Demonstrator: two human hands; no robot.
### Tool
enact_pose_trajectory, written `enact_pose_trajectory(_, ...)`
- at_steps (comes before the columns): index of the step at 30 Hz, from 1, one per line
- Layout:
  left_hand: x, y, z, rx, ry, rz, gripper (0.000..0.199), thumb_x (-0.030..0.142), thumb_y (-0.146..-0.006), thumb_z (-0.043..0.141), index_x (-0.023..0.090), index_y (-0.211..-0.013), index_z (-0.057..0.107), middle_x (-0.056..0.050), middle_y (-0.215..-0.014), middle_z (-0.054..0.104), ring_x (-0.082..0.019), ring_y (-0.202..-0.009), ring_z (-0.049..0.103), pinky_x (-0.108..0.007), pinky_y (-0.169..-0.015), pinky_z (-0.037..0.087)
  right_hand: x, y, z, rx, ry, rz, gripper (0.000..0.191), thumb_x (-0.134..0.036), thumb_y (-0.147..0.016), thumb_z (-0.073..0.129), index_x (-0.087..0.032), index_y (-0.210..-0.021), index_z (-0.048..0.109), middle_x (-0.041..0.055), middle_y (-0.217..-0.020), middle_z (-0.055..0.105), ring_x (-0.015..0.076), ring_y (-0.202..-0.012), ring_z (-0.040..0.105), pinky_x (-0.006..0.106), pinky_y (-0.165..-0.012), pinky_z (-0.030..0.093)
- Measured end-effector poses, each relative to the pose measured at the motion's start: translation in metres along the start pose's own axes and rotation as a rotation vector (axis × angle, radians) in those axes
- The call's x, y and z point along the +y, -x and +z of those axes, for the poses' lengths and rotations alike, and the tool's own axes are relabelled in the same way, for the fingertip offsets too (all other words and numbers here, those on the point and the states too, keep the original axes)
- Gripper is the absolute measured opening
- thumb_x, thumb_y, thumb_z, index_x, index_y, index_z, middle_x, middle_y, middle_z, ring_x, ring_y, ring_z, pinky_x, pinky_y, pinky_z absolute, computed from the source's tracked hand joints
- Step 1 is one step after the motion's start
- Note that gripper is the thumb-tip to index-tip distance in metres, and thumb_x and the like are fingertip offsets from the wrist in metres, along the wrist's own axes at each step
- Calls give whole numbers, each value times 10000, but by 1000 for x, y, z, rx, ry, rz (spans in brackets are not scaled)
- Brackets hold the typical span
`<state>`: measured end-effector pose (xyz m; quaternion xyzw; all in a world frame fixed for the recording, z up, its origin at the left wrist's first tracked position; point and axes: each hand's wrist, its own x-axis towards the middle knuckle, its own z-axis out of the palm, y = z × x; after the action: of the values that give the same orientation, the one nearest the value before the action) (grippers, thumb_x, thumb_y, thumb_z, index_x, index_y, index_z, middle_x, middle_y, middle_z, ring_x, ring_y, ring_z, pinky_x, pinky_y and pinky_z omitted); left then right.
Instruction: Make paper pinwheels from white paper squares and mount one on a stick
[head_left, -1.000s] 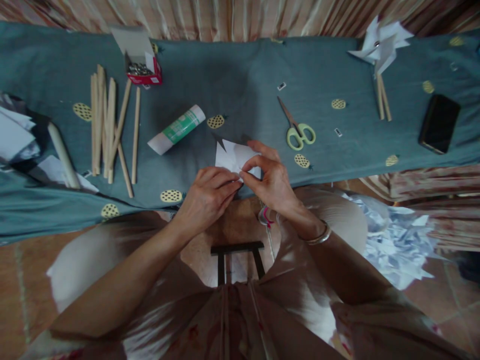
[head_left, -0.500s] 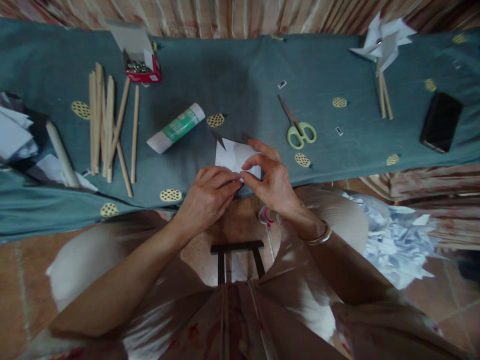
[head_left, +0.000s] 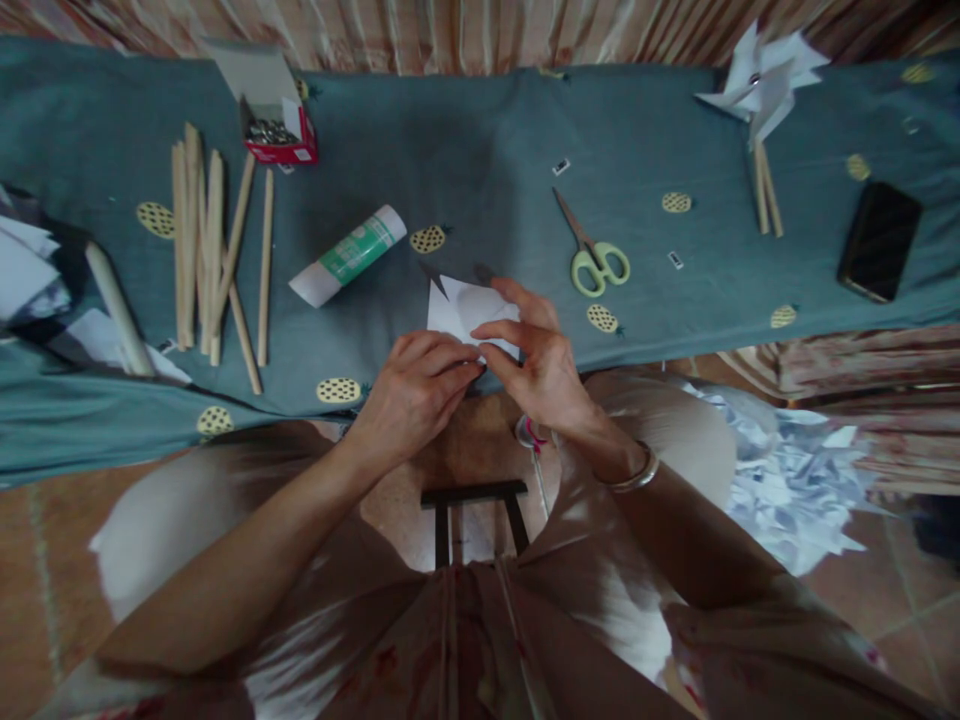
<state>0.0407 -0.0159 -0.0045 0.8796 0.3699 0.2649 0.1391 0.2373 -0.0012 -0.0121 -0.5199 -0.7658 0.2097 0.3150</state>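
A small sheet of white paper (head_left: pixel 452 308), cut into at its upper left, lies at the table's front edge between my hands. My left hand (head_left: pixel 420 385) is closed on its lower edge, with the fingers bent together. From the other side, my right hand (head_left: pixel 544 365) grips the same edge between thumb and index finger, its other fingers curled over the right part. The fingertips of both hands meet and hide the paper's near edge. Beyond the paper lie a white and green glue stick (head_left: pixel 349 255) to the left and green-handled scissors (head_left: pixel 596 262) to the right.
Several wooden sticks (head_left: pixel 214 250) lie left, below an open red box of metal pins (head_left: pixel 279 140). A white paper pinwheel (head_left: pixel 769 85) and a black phone (head_left: pixel 881 242) are on the right. White paper scraps (head_left: pixel 799 490) are heaped beside my right leg.
My right index finger has stretched slightly left over the paper. Both hands keep hold of its near edge. The whole view has shifted a little.
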Motion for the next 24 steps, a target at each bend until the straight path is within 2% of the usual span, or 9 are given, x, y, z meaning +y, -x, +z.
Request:
enact_pose_trajectory(4, 0, 0, -1, -13, 4, -3, 197, 210, -984, 535, 187, -1057, 717, -77, -1082, 746, -235, -1046, 636, -422, -911, 506, -4, 5, 0, -34, 68, -39, 200, -272, -955, 519, -286, -997, 714, 20, -1473, 521, 267, -1387, 446, 511, -1163, 393)
enact_pose_trajectory(12, 1, -2, -1, -37, 19, -40, 225, 226, -978, 528, 177, -1078, 723, -94, -1050, 735, -250, -1042, 619, -431, -915, 487, -10, 16, 5, -62, 132, -97, 310, -162, -946, 414, -244, -1143, 639, 78, -1506, 498, 264, -1380, 415, 532, -1140, 377)
enact_pose_trajectory(24, 0, -7, 1, -12, -47, -18, 181, 231, -969, 544, 182, -1031, 707, -69, -1019, 736, -244, -1003, 620, -413, -896, 478, -5, 4, 7, -56, 71, -46, 319, -107, -891, 425, -236, -1055, 667, 57, -1524, 472, 266, -1481, 320, 562, -1183, 321)
